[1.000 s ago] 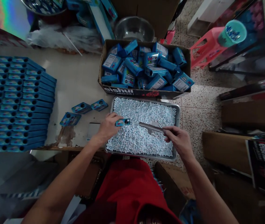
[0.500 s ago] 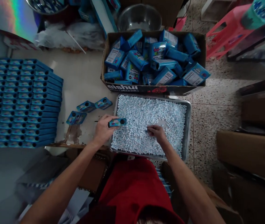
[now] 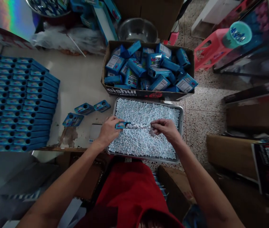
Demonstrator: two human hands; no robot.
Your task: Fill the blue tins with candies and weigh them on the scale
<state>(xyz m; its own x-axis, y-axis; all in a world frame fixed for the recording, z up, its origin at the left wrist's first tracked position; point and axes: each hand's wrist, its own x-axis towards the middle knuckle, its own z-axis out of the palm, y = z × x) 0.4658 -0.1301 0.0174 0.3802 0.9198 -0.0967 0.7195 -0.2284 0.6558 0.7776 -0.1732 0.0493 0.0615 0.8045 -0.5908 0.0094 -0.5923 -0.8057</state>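
Scoop (image 3: 139, 128), long axis L-R, tip at blue box (image 3: 120, 125); L fingers (image 3: 114, 120) gripping box, R fingers (image 3: 158, 122) pinching scoop

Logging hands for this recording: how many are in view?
2: the left hand holding a blue box over the tray, the right hand gripping a metal scoop lined with pale pellets. No others show.

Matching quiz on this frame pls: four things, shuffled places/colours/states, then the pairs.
1. left hand
2. right hand
3. stool
4. tray

A. pink
B. covered in pale pellets
C. gripping one end of a pellet-filled slim scoop
D. holding a small blue box

Pairs: 1-D, 2-C, 3-A, 4-B
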